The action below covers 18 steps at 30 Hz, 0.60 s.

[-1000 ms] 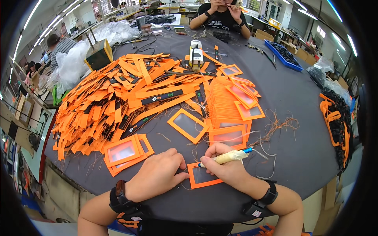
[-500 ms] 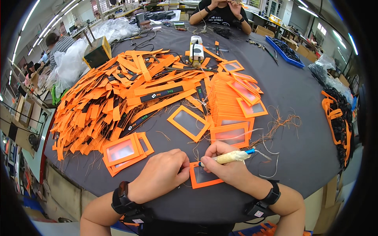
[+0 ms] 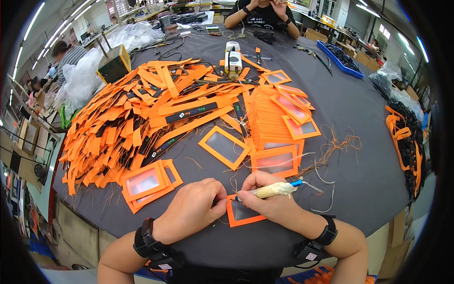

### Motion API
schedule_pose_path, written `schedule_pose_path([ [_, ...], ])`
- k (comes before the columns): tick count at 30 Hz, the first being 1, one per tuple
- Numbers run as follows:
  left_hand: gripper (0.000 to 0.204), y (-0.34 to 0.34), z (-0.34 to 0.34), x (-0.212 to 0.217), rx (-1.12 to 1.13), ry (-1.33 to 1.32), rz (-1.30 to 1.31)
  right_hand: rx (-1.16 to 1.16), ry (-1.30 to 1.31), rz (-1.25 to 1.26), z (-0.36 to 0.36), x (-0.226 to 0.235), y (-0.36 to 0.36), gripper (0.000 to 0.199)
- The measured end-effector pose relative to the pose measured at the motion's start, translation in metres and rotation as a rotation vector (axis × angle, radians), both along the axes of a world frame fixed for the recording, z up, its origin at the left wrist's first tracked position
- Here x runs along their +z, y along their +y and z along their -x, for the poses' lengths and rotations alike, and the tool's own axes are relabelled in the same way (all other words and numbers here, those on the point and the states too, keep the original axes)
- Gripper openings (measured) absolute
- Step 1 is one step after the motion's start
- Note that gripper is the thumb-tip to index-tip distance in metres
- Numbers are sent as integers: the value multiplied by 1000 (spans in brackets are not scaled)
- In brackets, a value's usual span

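Observation:
My right hand [image 3: 267, 196] grips a pen-shaped tool [image 3: 274, 190] with a cream-wrapped handle and a blue rear end. Its tip reaches the upper left corner of an orange-bordered clear window panel [image 3: 248, 221], which lies flat on the dark table in front of me. My left hand [image 3: 201, 201] is curled beside that panel's left edge, thumb and fingers pressed together; whatever they pinch is hidden. A stack of similar panels [image 3: 146, 182] is left of my left hand. Beyond my hands lie a single loose panel [image 3: 224, 163] and a long row of overlapping panels [image 3: 267, 118].
A large heap of orange and black strips [image 3: 113, 128] covers the table's left side. Loose orange threads [image 3: 338, 144] lie at right. Farther off are a white device [image 3: 232, 59], a blue tray [image 3: 340, 59] and a seated person [image 3: 262, 19]. Orange-and-black pieces [image 3: 402, 142] rest at the right edge.
My right hand and the tool have shifted very slightly left over the panel's corner. The left hand stays curled in the same place.

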<state>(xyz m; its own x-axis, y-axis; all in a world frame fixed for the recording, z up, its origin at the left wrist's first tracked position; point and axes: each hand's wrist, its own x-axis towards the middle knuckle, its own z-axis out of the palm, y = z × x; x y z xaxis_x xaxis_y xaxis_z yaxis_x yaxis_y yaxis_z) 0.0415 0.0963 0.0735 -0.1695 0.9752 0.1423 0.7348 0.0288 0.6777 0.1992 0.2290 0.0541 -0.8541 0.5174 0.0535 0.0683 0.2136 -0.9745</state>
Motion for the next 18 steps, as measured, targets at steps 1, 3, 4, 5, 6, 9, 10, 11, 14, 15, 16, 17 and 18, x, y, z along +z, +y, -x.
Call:
schedule_pose_path([
  [1,11,0,0,0,1,-3,-1,3,-7,-11,0,1,0,19],
  [3,11,0,1,0,2,-4,-2,9,-21,-33,0,4,0,19],
  [4,11,0,1,0,0,-5,-3,9,-18,-40,0,4,0,19],
  [5,11,0,0,0,-1,-8,-2,8,-14,-47,0,3,0,19],
  [6,11,0,0,0,-1,-11,0,8,-11,-54,-1,3,0,19],
  [9,11,0,1,-1,3,-11,3,7,-7,-53,1,5,-1,18],
  [10,11,0,1,-1,2,-10,1,8,-1,-34,1,3,0,19],
  [11,11,0,2,0,19,-28,10,10,5,-14,0,-1,1,19],
  [14,10,-1,7,2,109,9,-27,-44,31,204,0,2,-1,18],
  [15,10,-1,12,1,162,80,-80,-72,40,304,0,4,-1,17],
  [16,9,1,17,1,209,151,-136,-82,86,365,-1,4,2,16],
  [17,11,1,21,4,297,173,-132,-91,131,425,-4,2,6,15],
  [18,15,5,34,2,302,265,-266,-102,178,485,-7,1,10,15],
])
